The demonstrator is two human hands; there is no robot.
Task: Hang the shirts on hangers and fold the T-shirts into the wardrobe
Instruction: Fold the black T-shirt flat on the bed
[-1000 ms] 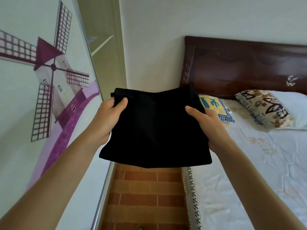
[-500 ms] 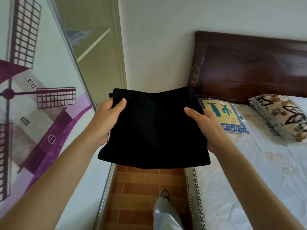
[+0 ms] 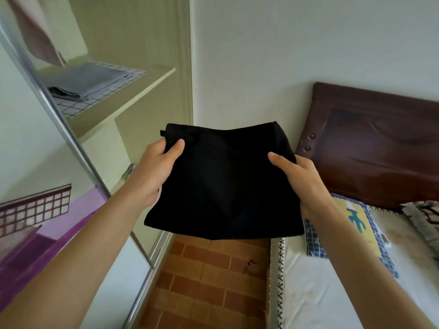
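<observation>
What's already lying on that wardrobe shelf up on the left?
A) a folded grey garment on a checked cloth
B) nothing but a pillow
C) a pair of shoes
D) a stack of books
A: a folded grey garment lies on a checked cloth on the wardrobe shelf.

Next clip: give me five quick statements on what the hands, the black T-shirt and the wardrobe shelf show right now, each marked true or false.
1. Both hands hold the folded black T-shirt. True: the left hand and right hand grip its opposite sides.
2. The T-shirt lies on the bed. False: it is held in the air, over the floor beside the bed.
3. The wardrobe shelf already bears folded clothes. True.
4. The T-shirt hangs on a hanger. False: no hanger is on it.
5. The T-shirt is white. False: it is black.
</observation>
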